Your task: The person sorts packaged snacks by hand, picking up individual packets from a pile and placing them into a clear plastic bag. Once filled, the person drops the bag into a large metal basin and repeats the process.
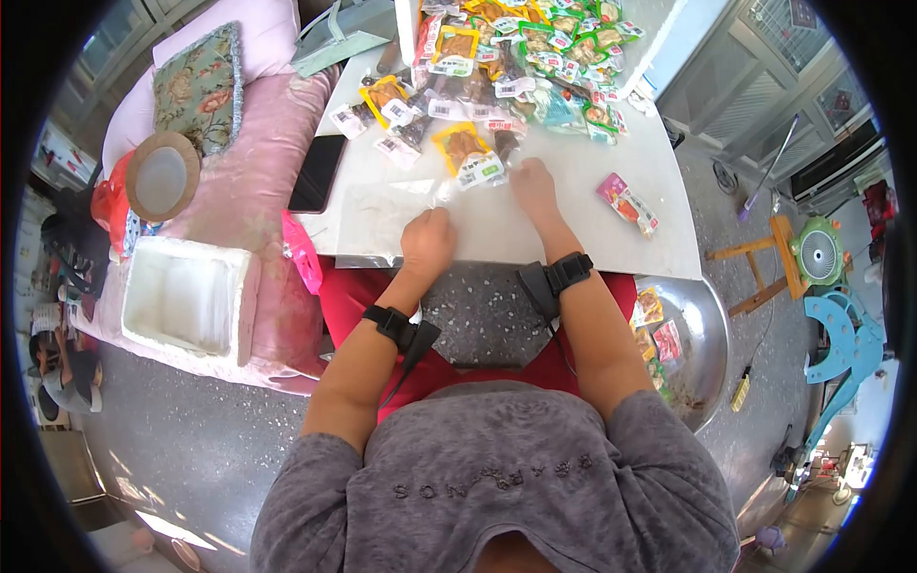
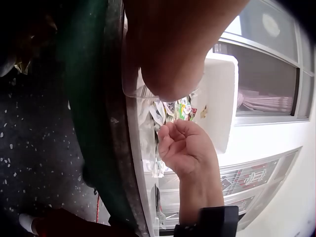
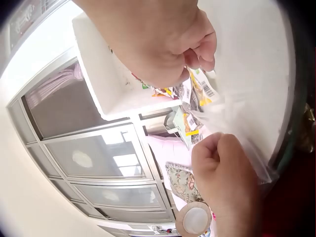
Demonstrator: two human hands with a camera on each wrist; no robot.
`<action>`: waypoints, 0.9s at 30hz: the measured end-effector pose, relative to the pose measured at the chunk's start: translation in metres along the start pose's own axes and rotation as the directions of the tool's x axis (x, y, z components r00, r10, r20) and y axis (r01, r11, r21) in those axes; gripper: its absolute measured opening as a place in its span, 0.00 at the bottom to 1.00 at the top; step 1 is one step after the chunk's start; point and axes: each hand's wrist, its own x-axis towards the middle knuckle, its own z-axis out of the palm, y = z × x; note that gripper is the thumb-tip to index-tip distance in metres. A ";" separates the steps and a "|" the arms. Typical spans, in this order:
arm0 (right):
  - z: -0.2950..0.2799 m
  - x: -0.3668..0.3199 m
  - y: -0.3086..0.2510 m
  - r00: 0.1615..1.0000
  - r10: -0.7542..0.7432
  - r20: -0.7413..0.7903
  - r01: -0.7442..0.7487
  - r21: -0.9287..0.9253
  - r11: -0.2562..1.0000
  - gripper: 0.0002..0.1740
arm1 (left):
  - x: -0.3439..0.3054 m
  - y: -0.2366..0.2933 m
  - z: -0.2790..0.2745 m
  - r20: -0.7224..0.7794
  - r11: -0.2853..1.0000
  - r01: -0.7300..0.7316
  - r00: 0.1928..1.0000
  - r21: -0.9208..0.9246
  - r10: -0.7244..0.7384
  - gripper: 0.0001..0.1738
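My left hand (image 1: 428, 244) is curled near the front edge of the white table, gripping a clear plastic bag (image 1: 373, 218) that lies flat to its left. In the right wrist view the thin film of the bag (image 3: 254, 153) runs past this fist. My right hand (image 1: 537, 188) is curled just right of a yellow-and-white snack packet (image 1: 468, 156). Its palm side faces the left wrist view, where the right hand (image 2: 185, 148) has bent fingers and nothing shows in the palm. Many other snack packets (image 1: 564, 48) are heaped beyond the hands.
A white foam box (image 1: 659, 43) stands tipped behind the heap. On the table lie a phone (image 1: 317, 174) at left and a purple packet (image 1: 628, 204) at right. A metal basin (image 1: 702, 329) with packets is below right. An empty foam box (image 1: 186, 301) sits on the pink couch.
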 end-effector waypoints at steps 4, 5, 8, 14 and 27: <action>0.007 0.022 0.017 0.989 0.094 0.112 -0.088 -0.054 0.995 0.23 | 0.000 -0.001 0.001 -0.055 0.999 -0.047 0.997 -0.027 0.045 0.02; 0.009 0.024 0.018 0.982 0.122 0.146 -0.124 0.002 0.992 0.23 | 0.000 -0.002 0.001 -0.054 0.998 -0.050 0.997 -0.023 0.049 0.02; 0.005 0.019 0.008 0.952 0.201 0.230 -0.233 0.117 0.966 0.24 | -0.001 -0.001 0.001 -0.054 0.999 -0.046 0.998 -0.019 0.045 0.02; -0.023 0.013 0.023 0.893 0.202 0.401 -0.373 0.410 0.833 0.20 | -0.001 -0.002 0.000 -0.069 0.999 -0.032 0.997 -0.029 0.030 0.02; -0.044 0.028 0.036 0.991 -0.054 0.124 0.070 -0.121 0.990 0.28 | -0.001 0.001 0.002 -0.051 1.000 -0.009 0.999 -0.020 0.008 0.03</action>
